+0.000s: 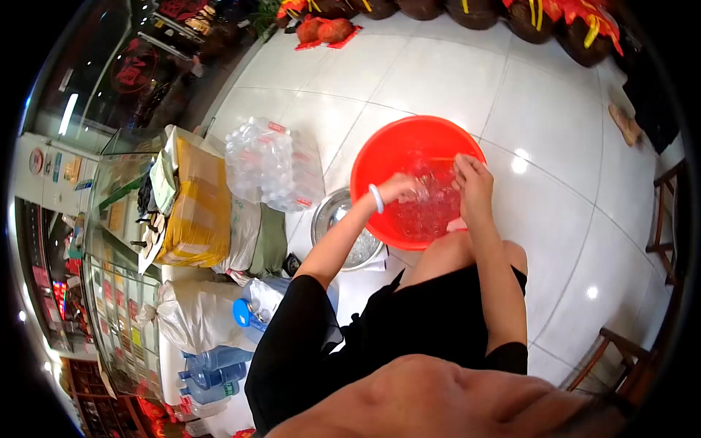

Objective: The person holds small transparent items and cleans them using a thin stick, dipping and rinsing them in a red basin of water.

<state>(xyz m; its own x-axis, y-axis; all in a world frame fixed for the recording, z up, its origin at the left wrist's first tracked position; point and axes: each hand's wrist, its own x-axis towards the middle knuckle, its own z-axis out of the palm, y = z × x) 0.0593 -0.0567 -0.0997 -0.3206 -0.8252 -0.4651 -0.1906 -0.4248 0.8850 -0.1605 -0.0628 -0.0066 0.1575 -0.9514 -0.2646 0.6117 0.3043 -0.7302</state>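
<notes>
A large red basin (380,160) stands on the tiled floor in front of the person's knees, with many clear, shiny small items inside. My left hand (400,189), with a pale bracelet at the wrist, is over the basin's left part, its fingers closed around something clear that I cannot make out. My right hand (472,182) is over the basin's right side, fingers pinched at the end of a thin orange-brown stick (441,158). Beside the basin on the left is a metal bowl (321,223), partly covered by my left forearm, with clear items in it.
Wrapped plastic bottles (270,164) stand left of the basin, near a yellow-taped box (193,204). Blue water jugs (212,372) and a white sack (197,314) are lower left. Dark jars (475,13) line the top. Wooden chairs (621,350) are at right.
</notes>
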